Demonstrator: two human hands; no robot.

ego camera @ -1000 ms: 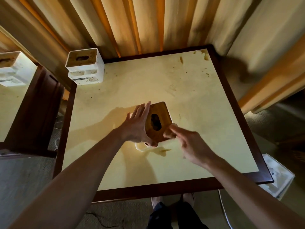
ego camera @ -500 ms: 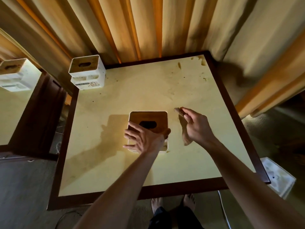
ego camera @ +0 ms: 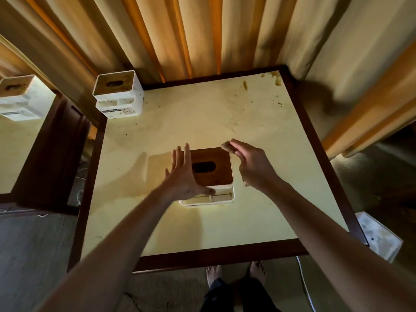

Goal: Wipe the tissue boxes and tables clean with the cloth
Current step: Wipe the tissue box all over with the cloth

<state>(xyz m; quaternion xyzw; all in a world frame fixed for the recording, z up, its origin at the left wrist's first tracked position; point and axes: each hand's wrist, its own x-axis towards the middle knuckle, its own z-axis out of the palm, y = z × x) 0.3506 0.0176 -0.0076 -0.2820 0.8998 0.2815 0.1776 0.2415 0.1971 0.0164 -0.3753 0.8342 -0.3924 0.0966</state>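
Observation:
A white tissue box [ego camera: 216, 174] with a dark wooden lid stands upright in the middle of the cream table [ego camera: 202, 118]. My left hand [ego camera: 183, 174] lies flat against the box's left side, fingers straight and thumb along its front edge. My right hand [ego camera: 249, 164] pinches a small brown cloth [ego camera: 228, 147] at the box's far right corner. A second white tissue box [ego camera: 118, 94] sits at the table's far left corner. Brown stains [ego camera: 275, 78] mark the far right corner of the table.
Curtains [ego camera: 191, 34] hang right behind the table. Another table [ego camera: 13, 154] with a third tissue box [ego camera: 22, 100] stands at the left. A white object [ego camera: 380, 239] lies on the floor at the right. My bare feet [ego camera: 234, 271] are under the near edge.
The box went from tilted to upright on the table. My left hand moved off the lid to the box's left side and straightened. My right hand brought the cloth to the far right corner.

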